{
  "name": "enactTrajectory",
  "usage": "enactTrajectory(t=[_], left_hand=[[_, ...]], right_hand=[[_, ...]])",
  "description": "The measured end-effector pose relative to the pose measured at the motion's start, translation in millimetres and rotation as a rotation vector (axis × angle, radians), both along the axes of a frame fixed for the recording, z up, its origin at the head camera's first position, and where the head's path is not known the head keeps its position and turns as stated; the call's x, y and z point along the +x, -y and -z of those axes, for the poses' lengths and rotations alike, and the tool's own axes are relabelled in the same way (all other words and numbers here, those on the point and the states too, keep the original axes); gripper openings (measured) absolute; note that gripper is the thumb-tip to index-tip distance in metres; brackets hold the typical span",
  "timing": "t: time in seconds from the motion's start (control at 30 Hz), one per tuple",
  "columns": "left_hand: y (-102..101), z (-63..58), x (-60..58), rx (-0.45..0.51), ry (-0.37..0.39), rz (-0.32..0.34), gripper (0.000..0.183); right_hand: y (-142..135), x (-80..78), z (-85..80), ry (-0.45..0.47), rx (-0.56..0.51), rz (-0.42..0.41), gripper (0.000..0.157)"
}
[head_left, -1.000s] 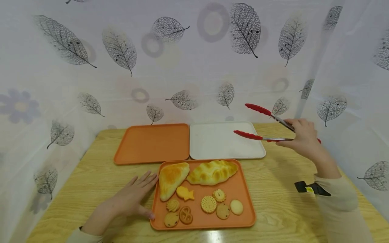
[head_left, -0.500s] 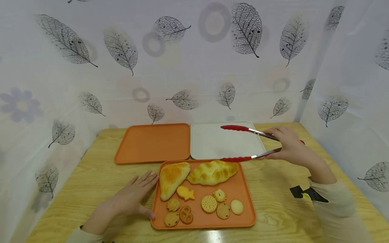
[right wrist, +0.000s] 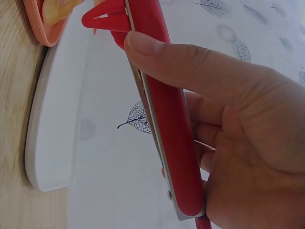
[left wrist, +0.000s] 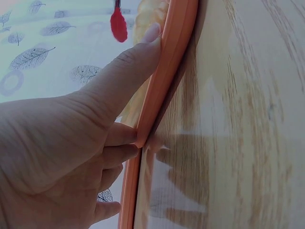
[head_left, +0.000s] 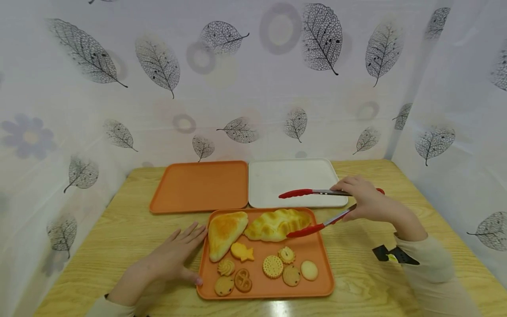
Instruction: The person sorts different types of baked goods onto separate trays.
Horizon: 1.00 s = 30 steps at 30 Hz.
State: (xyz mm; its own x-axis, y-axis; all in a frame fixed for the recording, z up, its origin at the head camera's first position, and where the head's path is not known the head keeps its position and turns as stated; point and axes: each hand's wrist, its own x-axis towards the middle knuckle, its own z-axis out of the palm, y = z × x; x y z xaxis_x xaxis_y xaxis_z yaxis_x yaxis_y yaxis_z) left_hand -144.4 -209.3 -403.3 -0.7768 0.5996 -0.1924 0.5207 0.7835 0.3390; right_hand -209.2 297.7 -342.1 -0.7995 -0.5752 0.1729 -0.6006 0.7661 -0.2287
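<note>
In the head view my right hand [head_left: 366,198] grips a pair of red-tipped metal tongs [head_left: 305,230], its arms spread apart. One tip hangs over the braided bread [head_left: 273,225], the other above the white tray's front edge; whether the lower tip touches the bread I cannot tell. In the right wrist view the thumb lies along the red handle [right wrist: 167,129]. My left hand [head_left: 170,255] rests with straight fingers against the left rim of the near orange tray [head_left: 293,290]; in the left wrist view the thumb touches that rim [left wrist: 162,76].
A triangular bread [head_left: 225,233], a fish-shaped cracker [head_left: 241,252], a pretzel [head_left: 243,280] and several round cookies [head_left: 272,267] lie on the near tray. Behind it stand another orange tray [head_left: 202,187] and a white tray [head_left: 285,180], before a leaf-patterned curtain [head_left: 245,88].
My right hand has brought the spread tongs left and down, from above the right side of the white tray to the braided bread. My left hand stays against the tray.
</note>
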Motion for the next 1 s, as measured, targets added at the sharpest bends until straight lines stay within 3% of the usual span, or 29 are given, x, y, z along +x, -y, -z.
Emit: enactTrajectory(t=[0.5,1.0], left_hand=[[0.0,-0.1,-0.5,-0.002,-0.001,0.0,0.122],[-0.2,-0.7,-0.1,-0.005,0.001,-0.001,0.122]], right_hand=[[12.5,0.6,10.5,-0.072,0.059,-0.004,0.059],[13.4,-1.3,8.6,-0.154,0.063,-0.027,0.057]])
